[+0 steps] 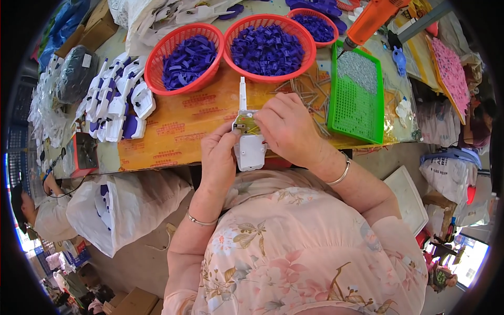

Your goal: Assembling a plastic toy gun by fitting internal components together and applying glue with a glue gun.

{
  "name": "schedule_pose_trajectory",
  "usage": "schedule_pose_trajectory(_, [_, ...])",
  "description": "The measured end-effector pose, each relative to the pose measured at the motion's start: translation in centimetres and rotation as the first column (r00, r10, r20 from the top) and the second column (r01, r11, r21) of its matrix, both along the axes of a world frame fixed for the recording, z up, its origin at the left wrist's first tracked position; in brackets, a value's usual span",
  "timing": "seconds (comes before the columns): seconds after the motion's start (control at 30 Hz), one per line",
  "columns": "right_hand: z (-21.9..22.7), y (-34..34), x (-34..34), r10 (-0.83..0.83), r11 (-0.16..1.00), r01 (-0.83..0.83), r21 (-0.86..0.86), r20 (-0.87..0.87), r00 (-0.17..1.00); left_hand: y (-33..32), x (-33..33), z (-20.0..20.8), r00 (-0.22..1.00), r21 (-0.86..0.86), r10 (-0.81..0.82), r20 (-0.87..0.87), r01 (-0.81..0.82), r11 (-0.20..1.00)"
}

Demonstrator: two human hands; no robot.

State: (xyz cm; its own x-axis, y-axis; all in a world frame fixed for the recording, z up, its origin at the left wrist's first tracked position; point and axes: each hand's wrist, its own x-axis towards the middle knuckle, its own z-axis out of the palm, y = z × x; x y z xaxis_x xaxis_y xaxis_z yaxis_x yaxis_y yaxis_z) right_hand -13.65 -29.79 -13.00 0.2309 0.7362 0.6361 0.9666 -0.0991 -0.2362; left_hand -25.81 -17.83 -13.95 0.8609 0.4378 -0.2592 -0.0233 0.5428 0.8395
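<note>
A white plastic toy housing [252,153] with a long narrow stem lies open at the table's near edge, in front of my body. In its middle sits a small green circuit board [245,125] with thin wires. My left hand [219,157] is closed round the housing's left side, thumb beside the board. From the right, my right hand [291,128] bends over the board with its fingers pinched at the board's right edge. Whatever those fingertips hold, if anything, is hidden.
Red baskets of purple plastic parts [268,51] [189,62] stand beyond my hands. A green tray [357,113] of small screws is on the right, under an orange power screwdriver [374,21]. White-and-purple assemblies [116,105] are piled left. Another person's hand [51,184] shows far left.
</note>
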Motion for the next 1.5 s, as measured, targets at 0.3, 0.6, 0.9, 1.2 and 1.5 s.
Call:
schedule_pose_trajectory(0.3, [0.5, -0.1, 0.5, 0.067, 0.996, -0.078, -0.041, -0.213, 0.975, 0.1, 0.2, 0.4, 1.0, -0.099, -0.013, 0.0, 0.013, 0.995])
schedule_pose_trajectory(0.6, [0.4, -0.2, -0.1, 0.021, 0.999, -0.021, 0.035, -0.005, 1.0, -0.5, -0.1, 0.1, 0.997, 0.08, 0.062, -0.037, -0.059, 0.995])
schedule_pose_trajectory(0.9, [-0.4, -0.2, -0.6, -0.009, 0.994, 0.008, 0.109, 0.009, 1.0, -1.0, -0.3, 0.8, 0.997, 0.138, 0.045, 0.062, -0.053, 0.989])
schedule_pose_trajectory(1.2, [-0.5, -0.5, -0.9, 0.016, 0.999, -0.018, 0.052, 0.022, 1.0, -0.8, -0.4, 0.5, 0.998, 0.102, 0.059, 0.022, -0.06, 0.993])
schedule_pose_trajectory(1.5, [-1.0, -0.8, -0.9, 0.032, 0.995, -0.033, 0.093, 0.009, 0.999, -0.5, -0.2, 0.5, 0.999, -0.043, 0.046, 0.006, -0.046, 0.998])
